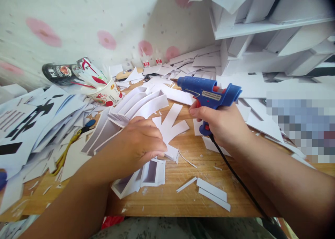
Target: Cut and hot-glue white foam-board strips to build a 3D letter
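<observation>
My right hand is wrapped round a blue hot glue gun, held above the table with its nozzle pointing left and a finger near the trigger. A black cord runs from its handle toward the front edge. My left hand is closed over a white foam-board model made of curved, open-sided compartments, and hides its middle. Its thumb and fingers meet at the model's right side, so the exact grip is partly hidden. Beside these fingers lie flat white board strips.
A paper cup of wrappers and a dark container stand at the back left. Yellow-handled pliers lie among board scraps. Cut strips lie in front. A large white board structure rises at the back right.
</observation>
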{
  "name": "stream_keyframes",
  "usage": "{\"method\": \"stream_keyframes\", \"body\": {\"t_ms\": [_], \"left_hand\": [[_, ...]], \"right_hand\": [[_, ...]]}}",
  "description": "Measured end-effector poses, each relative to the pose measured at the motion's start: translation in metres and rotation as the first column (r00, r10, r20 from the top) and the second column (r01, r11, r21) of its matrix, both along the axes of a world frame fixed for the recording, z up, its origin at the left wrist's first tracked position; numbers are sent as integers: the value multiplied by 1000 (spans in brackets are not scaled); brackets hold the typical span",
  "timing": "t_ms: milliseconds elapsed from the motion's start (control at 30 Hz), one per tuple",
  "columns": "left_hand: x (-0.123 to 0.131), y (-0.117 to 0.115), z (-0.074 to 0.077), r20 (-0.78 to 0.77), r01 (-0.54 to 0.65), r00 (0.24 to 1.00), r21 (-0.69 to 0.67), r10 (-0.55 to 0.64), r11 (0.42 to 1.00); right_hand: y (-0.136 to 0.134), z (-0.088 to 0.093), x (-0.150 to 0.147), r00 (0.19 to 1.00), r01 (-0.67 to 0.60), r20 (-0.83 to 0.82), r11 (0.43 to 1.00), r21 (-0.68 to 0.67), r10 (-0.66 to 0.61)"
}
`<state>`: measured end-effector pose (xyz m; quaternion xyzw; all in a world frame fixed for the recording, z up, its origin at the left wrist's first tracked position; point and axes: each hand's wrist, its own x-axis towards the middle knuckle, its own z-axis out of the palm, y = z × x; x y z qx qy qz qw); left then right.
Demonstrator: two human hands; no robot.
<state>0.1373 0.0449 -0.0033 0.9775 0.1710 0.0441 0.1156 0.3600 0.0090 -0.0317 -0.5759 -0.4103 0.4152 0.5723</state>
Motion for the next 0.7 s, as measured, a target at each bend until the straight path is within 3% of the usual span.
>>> {"method": "stream_keyframes", "body": {"t_ms": [267, 700], "left_hand": [[4, -3, -1, -63, -8, 998, -13, 7, 1000], [4, -6, 0, -13, 72, 997, 104, -71, 992]], "right_hand": [[1, -3, 1, 1000, -9, 0, 1000, 28, 9], [1, -2, 0, 1000, -10, 2, 999, 36, 10]]}}
